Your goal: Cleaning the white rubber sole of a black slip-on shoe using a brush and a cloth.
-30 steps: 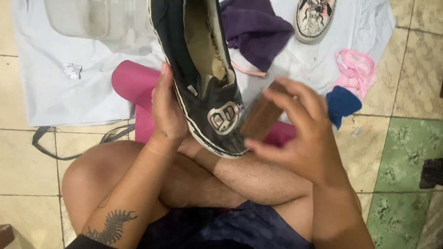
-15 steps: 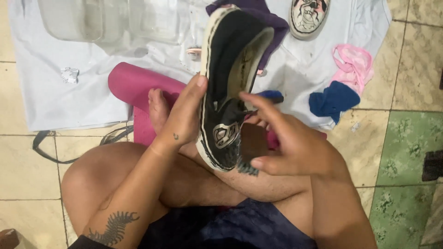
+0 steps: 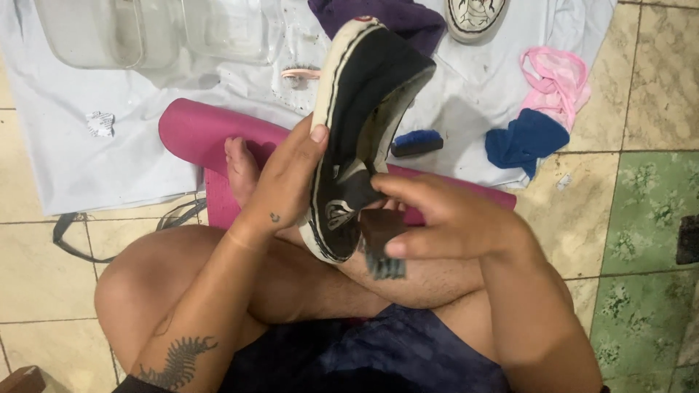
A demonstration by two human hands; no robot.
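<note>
A black slip-on shoe [image 3: 357,138] with a white sole edge is held tilted above the person's crossed legs, toe down and heel up and away. The left hand [image 3: 284,182] grips its sole side, thumb pressed on the sole edge. The right hand [image 3: 451,218] is closed around a wooden brush [image 3: 380,240], whose dark bristles point down just beside the shoe's toe. A pink mat [image 3: 211,135] lies under the legs on the tiled floor [image 3: 655,87]. Beyond it a white cloth [image 3: 95,160] carries clear plastic containers [image 3: 145,33], a purple cloth [image 3: 393,16], a second shoe [image 3: 477,14], a small blue brush [image 3: 416,142], and pink [image 3: 557,84] and blue rags [image 3: 526,142].
</note>
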